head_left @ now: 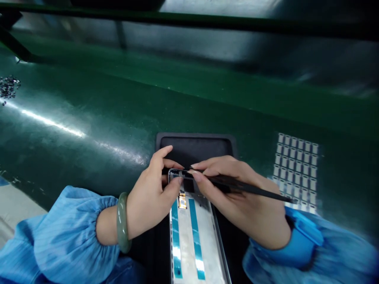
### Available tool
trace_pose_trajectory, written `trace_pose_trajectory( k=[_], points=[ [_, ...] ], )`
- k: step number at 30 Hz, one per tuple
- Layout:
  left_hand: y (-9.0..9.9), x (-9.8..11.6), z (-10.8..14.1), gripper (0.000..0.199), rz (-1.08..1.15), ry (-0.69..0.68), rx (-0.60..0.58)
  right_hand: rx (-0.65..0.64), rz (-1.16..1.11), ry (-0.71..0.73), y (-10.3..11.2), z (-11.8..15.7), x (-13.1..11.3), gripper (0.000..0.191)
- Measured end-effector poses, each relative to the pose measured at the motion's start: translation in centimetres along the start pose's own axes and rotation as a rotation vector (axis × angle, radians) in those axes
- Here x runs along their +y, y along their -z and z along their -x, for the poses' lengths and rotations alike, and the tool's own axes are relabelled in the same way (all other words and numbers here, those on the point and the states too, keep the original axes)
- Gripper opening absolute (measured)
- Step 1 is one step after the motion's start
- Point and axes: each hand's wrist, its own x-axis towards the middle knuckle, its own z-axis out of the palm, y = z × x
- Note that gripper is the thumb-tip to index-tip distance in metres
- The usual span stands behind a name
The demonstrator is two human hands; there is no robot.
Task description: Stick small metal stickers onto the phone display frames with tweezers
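Note:
A silver phone-like frame (204,236) with two teal strips and a small gold flex piece (182,200) lies lengthwise, its top end over a black tray (197,136). My left hand (152,189) grips the top left corner of this frame between thumb and fingers, with the index finger raised. Pinched in my right hand (245,193) is a slim black tool (254,188), its tip by the frame's top edge. What lies under the fingertips there is too small to make out.
On the green table (118,106), a sheet of small pale rectangular parts (296,167) lies to the right. A pile of tiny dark pieces (8,86) sits at the far left. A dark green bar (189,17) crosses the back.

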Motion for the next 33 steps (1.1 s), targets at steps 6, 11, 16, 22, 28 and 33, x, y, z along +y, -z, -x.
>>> trace_pose_trajectory(
  k=[6,11,16,22,28,33],
  points=[
    [0.0,0.2,0.0,0.058,-0.022,0.045,-0.002,-0.008,0.037,-0.007,0.0,-0.2,-0.1,0.015],
    [0.1,0.1,0.1,0.058,-0.067,0.014,0.003,-0.02,0.064,-0.024,-0.1,-0.4,-0.2,0.014],
    [0.1,0.0,0.1,0.057,-0.106,-0.015,0.011,-0.052,0.136,-0.059,0.0,-0.6,-0.6,0.009],
    [0.0,0.1,0.0,0.057,-0.134,-0.033,0.013,-0.081,0.207,-0.064,0.0,-0.9,-0.8,0.005],
    [0.0,0.0,0.1,0.056,-0.156,-0.033,0.013,-0.13,0.269,-0.02,-0.2,-1.9,-1.1,0.002],
    [0.0,0.1,-0.1,0.056,-0.168,-0.048,0.021,-0.166,0.208,-0.064,-0.1,-2.4,-0.7,0.003]
  ],
)
